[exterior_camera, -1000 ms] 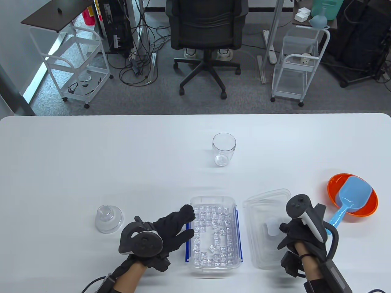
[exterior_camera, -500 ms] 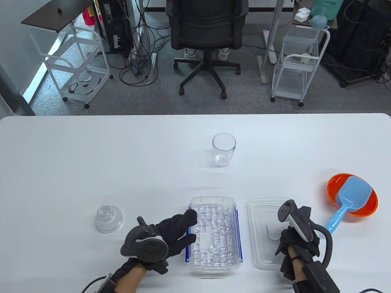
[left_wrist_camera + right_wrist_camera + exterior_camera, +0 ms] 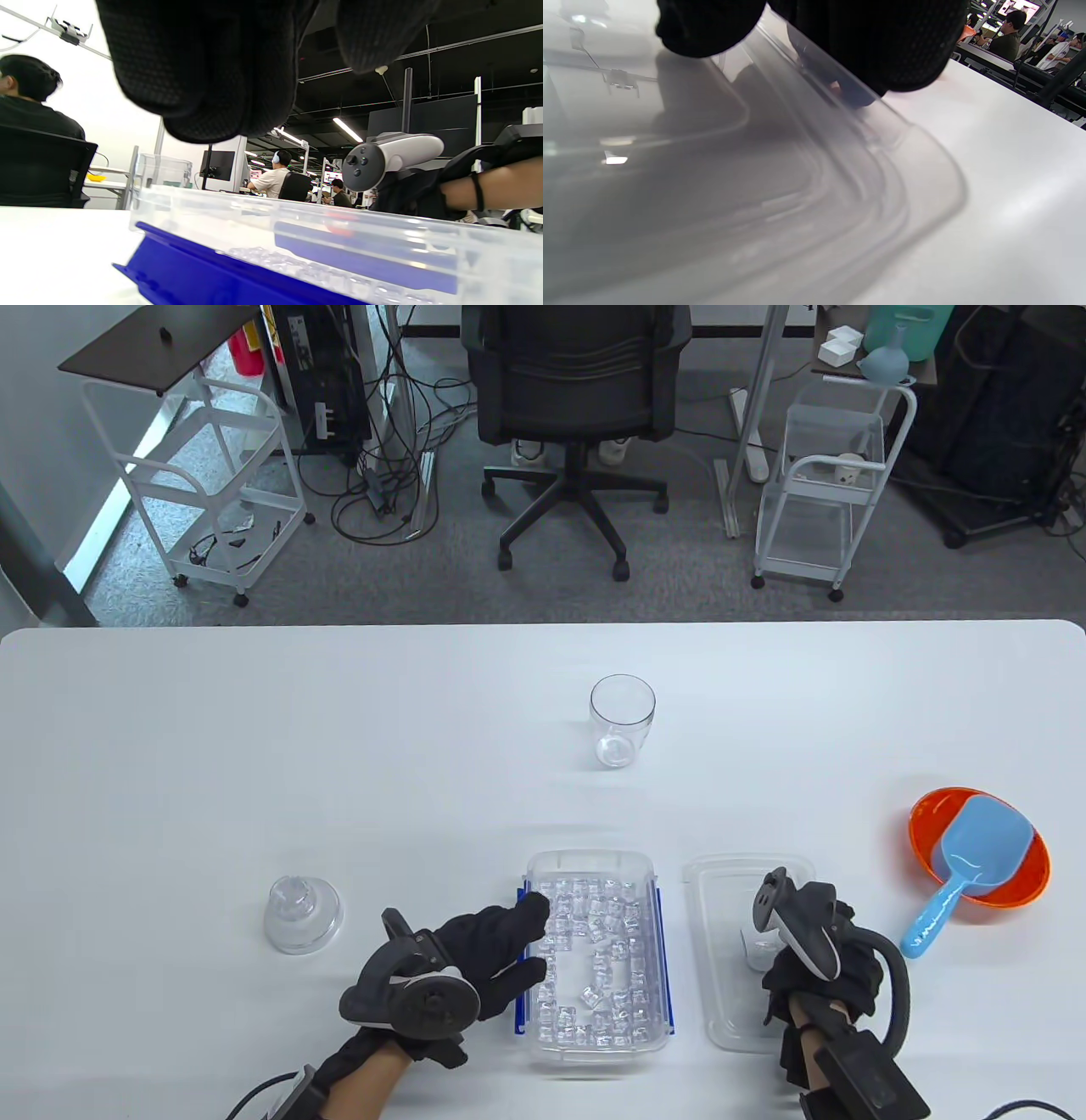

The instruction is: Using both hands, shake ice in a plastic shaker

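Observation:
The clear plastic shaker cup (image 3: 622, 719) stands upright and uncapped at the table's middle. Its clear domed cap (image 3: 302, 913) sits at the front left. A clear box of ice cubes (image 3: 594, 959) with blue side latches lies open at the front centre, and it also shows in the left wrist view (image 3: 297, 228). My left hand (image 3: 530, 937) rests spread against the box's left rim. My right hand (image 3: 780, 976) holds the box's clear lid (image 3: 730, 899), which lies flat on the table right of the box. In the right wrist view my fingers (image 3: 874, 42) sit on the lid (image 3: 755, 190).
A blue scoop (image 3: 967, 865) lies in an orange bowl (image 3: 1031, 882) at the right edge. The white table (image 3: 254, 746) stretches bare to the left and back. An office chair and carts stand beyond the far edge.
My right hand has lowered the tilted lid flat onto the table and drawn back toward the front edge. My left hand has stayed at the box's left rim.

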`<state>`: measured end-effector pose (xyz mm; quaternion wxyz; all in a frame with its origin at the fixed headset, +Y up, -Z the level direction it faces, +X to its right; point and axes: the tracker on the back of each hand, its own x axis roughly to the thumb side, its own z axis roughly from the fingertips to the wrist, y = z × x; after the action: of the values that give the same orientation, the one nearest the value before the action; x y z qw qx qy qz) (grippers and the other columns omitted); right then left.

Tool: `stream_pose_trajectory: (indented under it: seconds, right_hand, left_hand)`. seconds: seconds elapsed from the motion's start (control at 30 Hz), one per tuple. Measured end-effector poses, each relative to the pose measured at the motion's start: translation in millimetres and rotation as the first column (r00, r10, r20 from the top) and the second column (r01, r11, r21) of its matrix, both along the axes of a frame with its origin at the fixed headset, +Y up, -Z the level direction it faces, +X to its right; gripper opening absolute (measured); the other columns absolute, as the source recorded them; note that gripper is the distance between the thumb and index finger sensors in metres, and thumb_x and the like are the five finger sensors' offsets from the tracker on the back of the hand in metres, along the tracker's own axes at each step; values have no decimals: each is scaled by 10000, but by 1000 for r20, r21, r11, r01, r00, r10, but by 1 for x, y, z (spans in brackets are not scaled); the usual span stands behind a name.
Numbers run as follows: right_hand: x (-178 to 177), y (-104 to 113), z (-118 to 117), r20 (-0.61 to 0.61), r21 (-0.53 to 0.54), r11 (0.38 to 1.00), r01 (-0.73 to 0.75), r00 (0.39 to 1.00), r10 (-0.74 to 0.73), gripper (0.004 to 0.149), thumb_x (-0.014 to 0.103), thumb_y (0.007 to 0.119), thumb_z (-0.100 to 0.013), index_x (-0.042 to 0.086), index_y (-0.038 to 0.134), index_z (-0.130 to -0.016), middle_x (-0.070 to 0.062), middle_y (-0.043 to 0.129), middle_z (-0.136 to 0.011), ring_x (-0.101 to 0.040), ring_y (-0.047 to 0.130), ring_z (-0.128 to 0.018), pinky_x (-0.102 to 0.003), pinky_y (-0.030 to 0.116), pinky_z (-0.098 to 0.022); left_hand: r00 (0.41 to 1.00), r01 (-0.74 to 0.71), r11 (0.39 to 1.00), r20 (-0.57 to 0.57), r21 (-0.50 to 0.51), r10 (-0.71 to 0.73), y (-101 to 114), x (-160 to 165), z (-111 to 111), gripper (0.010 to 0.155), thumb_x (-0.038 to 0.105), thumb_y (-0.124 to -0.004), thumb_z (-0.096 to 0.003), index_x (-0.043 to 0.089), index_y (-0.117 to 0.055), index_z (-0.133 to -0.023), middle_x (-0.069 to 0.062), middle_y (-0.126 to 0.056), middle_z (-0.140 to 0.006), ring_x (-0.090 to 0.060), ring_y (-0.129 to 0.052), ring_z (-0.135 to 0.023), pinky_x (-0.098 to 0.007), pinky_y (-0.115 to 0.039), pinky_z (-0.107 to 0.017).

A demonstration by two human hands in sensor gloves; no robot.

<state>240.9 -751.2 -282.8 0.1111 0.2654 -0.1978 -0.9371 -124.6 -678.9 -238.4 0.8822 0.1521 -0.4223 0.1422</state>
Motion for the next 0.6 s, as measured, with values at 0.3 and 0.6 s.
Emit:
stream_pose_trajectory:
  seconds: [0.3, 0.6]
  right_hand:
    - [-7, 19, 1, -58, 104, 985, 136, 990, -131, 713, 333, 696, -532, -50, 441, -1077, -282, 766, -930, -471, 928, -691, -513, 857, -448]
    - [-52, 57, 5, -313, 202, 899, 388, 896, -316, 674, 339, 634, -573, -30, 416, -1094, -303, 701, -979, -515, 856, -758, -561, 800, -505]
  left_hand:
    - [998, -5, 1000, -67, -1, 5, 3, -5, -3, 557, 398, -672, -591, -23, -710, -954, -123, -1031, -696, -315, -1056, -523, -364, -888, -379]
    - [990, 118, 993, -72, -22, -119, 8, -1, 1, 526, 428, -645, -598, 28, -774, -915, -60, -1071, -588, -255, -1081, -421, -319, -898, -311]
